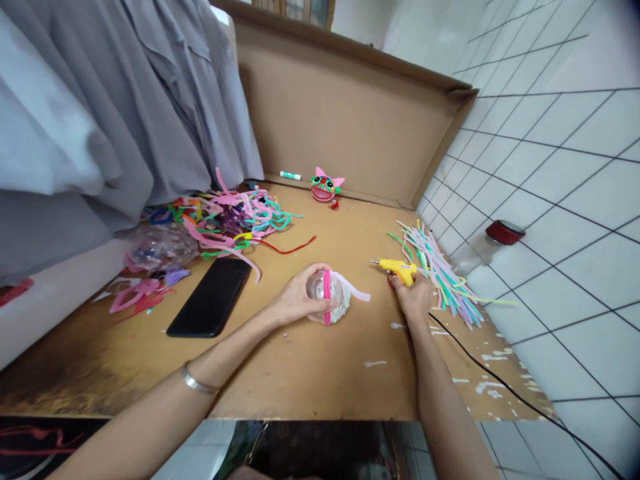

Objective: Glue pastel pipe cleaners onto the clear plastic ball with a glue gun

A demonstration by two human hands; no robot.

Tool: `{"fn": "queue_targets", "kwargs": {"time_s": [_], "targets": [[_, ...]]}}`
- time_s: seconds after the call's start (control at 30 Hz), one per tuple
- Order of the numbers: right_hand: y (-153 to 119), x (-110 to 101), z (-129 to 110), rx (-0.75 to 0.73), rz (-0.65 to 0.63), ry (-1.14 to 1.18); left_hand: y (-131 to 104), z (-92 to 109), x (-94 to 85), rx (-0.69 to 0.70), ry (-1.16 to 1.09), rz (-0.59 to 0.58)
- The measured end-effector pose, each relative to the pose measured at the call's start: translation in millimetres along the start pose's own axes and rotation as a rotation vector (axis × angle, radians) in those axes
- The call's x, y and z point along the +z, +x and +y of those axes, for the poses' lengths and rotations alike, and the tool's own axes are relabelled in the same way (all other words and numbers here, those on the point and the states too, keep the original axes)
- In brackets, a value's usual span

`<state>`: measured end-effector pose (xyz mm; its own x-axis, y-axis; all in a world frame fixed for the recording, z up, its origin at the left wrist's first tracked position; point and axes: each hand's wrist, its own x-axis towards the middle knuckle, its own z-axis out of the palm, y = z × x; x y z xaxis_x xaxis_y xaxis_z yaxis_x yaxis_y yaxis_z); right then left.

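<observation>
Holding clear round plastic ball [336, 293] with hot-pink band [327, 290] at middle of brown tabletop [310, 373], between curled thumb and fingers of left hand [299, 293]. Gripping yellow plastic glue gun [400, 268] in right hand [415, 297], long axis 9-to-3, metal nozzle [375, 262] toward 9. From nozzle tip, reading ball at 8 o'clock, apart; free end of pale lilac strip [353, 289] nearer, at 6.

Looks like home craft corner: curtain [150, 100] at 10 o'clock, tiled wall [565, 133] at 2, pipe cleaners [260, 210] at 9, glue gun [400, 270] at 4.
</observation>
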<state>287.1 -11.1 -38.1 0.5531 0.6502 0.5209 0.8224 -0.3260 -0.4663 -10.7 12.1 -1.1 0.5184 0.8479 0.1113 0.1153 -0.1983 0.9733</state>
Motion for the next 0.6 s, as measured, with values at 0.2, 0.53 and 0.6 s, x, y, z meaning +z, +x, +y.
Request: {"fn": "queue_targets", "kwargs": {"time_s": [0.2,0.53,0.6], "targets": [[-4,5,0,0.028,-0.036,-0.160,0,-1,0.9,0.003,0.001,-0.012],[-42,-49,-92,-0.667,-0.075,0.453,3,-8,3.3,0.050,0.000,0.026],[-51,-62,-117,-0.822,-0.079,0.496,4,-8,3.3,0.068,0.008,0.028]]}}
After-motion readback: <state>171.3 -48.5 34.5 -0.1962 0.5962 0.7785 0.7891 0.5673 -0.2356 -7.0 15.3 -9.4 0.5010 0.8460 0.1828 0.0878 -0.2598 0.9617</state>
